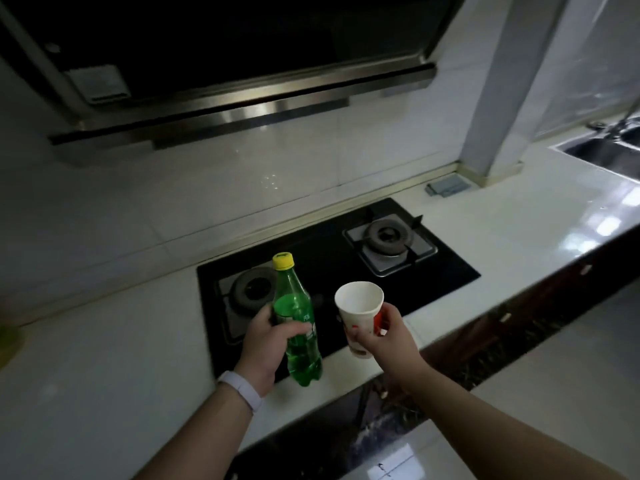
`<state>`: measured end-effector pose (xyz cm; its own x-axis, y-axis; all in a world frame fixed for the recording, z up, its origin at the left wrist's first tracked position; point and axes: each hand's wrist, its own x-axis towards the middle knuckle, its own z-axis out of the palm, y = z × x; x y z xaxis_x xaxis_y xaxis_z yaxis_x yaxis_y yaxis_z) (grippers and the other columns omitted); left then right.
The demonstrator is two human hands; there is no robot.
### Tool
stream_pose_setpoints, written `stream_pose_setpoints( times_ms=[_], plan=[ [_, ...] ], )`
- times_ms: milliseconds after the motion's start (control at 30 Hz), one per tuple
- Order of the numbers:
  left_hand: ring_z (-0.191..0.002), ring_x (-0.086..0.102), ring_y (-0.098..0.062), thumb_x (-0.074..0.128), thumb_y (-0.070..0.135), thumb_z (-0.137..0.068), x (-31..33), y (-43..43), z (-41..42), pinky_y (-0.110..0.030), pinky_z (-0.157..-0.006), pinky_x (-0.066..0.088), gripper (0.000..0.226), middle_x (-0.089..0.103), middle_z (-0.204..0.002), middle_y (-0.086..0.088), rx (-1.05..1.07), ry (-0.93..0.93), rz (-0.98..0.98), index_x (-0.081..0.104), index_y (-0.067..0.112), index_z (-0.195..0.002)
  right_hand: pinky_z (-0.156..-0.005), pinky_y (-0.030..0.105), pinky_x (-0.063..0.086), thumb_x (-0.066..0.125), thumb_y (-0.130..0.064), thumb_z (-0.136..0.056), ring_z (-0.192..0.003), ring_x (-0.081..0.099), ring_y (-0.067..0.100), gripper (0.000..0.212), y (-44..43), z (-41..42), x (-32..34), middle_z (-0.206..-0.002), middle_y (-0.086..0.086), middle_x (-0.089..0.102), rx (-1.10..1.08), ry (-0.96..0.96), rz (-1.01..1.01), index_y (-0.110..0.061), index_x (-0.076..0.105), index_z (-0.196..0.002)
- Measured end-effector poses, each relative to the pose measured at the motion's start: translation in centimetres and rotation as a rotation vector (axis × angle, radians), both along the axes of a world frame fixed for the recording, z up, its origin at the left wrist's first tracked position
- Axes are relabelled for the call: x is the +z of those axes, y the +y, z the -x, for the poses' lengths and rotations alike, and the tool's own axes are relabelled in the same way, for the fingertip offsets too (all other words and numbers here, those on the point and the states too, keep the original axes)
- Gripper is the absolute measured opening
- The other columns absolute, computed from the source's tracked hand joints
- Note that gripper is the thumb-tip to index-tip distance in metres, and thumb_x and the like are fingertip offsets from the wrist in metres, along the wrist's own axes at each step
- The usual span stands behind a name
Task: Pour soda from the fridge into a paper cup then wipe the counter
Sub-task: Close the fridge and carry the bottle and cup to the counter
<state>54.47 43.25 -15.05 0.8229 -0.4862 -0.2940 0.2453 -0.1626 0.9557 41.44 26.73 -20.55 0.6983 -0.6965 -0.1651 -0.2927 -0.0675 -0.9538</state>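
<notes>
White counter (104, 375) carries a black hob (332, 261) with 2 burners (388, 235); a grey block (446, 186) lies behind.

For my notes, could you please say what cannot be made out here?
Head view:
Bottle label: blurred, partly under the left hand.
Cup print: partly covered by the right hand.
Sink: cut off by the right edge.
Yellow thing: blurred, cut by the left edge.
Grey thing by the wall: too small to identify.

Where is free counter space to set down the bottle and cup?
The white counter is bare left of the hob, and again right of it, up to the sink. The hob itself is crowded by two burners; a small grey object lies by the pillar.
</notes>
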Motion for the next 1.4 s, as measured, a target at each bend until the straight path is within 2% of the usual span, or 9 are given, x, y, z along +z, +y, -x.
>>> stream_pose_setpoints(
  times_ms=[133, 300, 500, 633, 767, 900, 1033, 1300, 1400],
  plan=[
    [-0.078, 0.071, -0.017, 0.074, -0.008, -0.072, 0.7, -6.1, 3.9, -0.025, -0.063, 0.050, 0.030, 0.076, -0.078, 0.003, -0.080, -0.025, 0.014, 0.071, 0.014, -0.093, -0.067, 0.011, 0.045, 0.080, -0.024, -0.080, -0.091, 0.055, -0.002, 0.054, -5.0, 4.9, 0.6, -0.105, -0.011, 0.057, -0.095, -0.026, -0.028, -0.025, 0.045, -0.120],
    [-0.089, 0.071, -0.028, 0.077, -0.004, -0.068, 0.4, -13.1, 7.9, -0.038, -0.077, 0.056, 0.033, 0.077, -0.091, -0.006, -0.175, -0.023, 0.005, 0.073, 0.014, -0.096, -0.078, 0.019, 0.046, 0.083, -0.027, -0.077, -0.095, 0.057, 0.004, 0.057, -10.1, 10.4, 1.1, -0.109, -0.006, 0.058, -0.216, -0.066, -0.047, -0.025, 0.046, -0.119],
    [-0.092, 0.069, -0.028, 0.077, -0.003, -0.071, 0.1, -20.2, 11.6, -0.040, -0.081, 0.054, 0.033, 0.076, -0.094, -0.006, -0.303, -0.023, 0.010, 0.073, 0.019, -0.095, -0.083, 0.022, 0.046, 0.082, -0.027, -0.077, -0.098, 0.058, 0.005, 0.057, -14.9, 16.1, 1.2, -0.111, -0.006, 0.060, -0.337, -0.087, -0.073, -0.027, 0.046, -0.121],
    [-0.093, 0.069, -0.031, 0.077, -0.005, -0.070, -0.4, -24.6, 13.0, -0.043, -0.083, 0.054, 0.035, 0.075, -0.095, -0.010, -0.376, -0.034, 0.005, 0.073, 0.016, -0.097, -0.076, 0.015, 0.045, 0.082, -0.026, -0.077, -0.098, 0.057, 0.000, 0.058, -17.7, 18.8, 0.9, -0.111, -0.008, 0.061, -0.437, -0.106, -0.095, -0.027, 0.046, -0.122],
    [-0.094, 0.068, -0.036, 0.079, -0.005, -0.067, -1.7, -29.9, 14.3, -0.048, -0.086, 0.054, 0.033, 0.075, -0.093, -0.013, -0.457, -0.015, 0.011, 0.073, 0.014, -0.094, -0.083, 0.024, 0.048, 0.083, -0.028, -0.076, -0.101, 0.059, 0.003, 0.058, -21.3, 21.3, -0.2, -0.113, -0.006, 0.063, -0.555, -0.092, -0.116, -0.029, 0.047, -0.121],
    [-0.095, 0.068, -0.040, 0.076, -0.009, -0.068, -3.2, -36.3, 14.9, -0.052, -0.088, 0.053, 0.034, 0.075, -0.093, -0.014, -0.532, 0.016, 0.011, 0.074, 0.013, -0.093, -0.081, 0.021, 0.047, 0.082, -0.027, -0.077, -0.100, 0.058, 0.002, 0.059, -25.8, 22.9, -0.8, -0.113, -0.007, 0.062, -0.634, -0.081, -0.122, -0.026, 0.047, -0.125],
    [-0.095, 0.067, -0.041, 0.078, -0.008, -0.067, -4.3, -43.4, 15.2, -0.052, -0.086, 0.054, 0.034, 0.074, -0.095, -0.017, -0.611, 0.035, 0.020, 0.073, 0.012, -0.094, -0.088, 0.028, 0.050, 0.082, -0.026, -0.077, -0.106, 0.058, 0.010, 0.064, -31.7, 23.7, -1.0, -0.118, -0.005, 0.059, -0.690, -0.069, -0.148, -0.024, 0.045, -0.129],
    [-0.092, 0.069, -0.037, 0.081, 0.010, -0.051, -4.1, -57.8, 14.5, -0.051, -0.084, 0.055, 0.040, 0.075, -0.094, -0.014, -0.722, 0.108, 0.006, 0.075, 0.016, -0.090, -0.083, 0.024, 0.050, 0.082, -0.025, -0.077, -0.107, 0.059, 0.010, 0.067, -44.6, 23.2, 0.8, -0.117, -0.006, 0.059, -0.750, -0.065, -0.127, -0.023, 0.044, -0.133],
    [-0.091, 0.068, -0.035, 0.081, 0.005, -0.058, -4.0, -62.7, 14.7, -0.046, -0.079, 0.057, 0.039, 0.074, -0.093, -0.013, -0.763, 0.096, 0.014, 0.072, 0.012, -0.095, -0.073, 0.016, 0.048, 0.080, -0.021, -0.080, -0.103, 0.058, 0.005, 0.062, -48.1, 24.0, 1.5, -0.116, -0.008, 0.059, -0.794, -0.086, -0.111, -0.025, 0.044, -0.130]
  ],
)
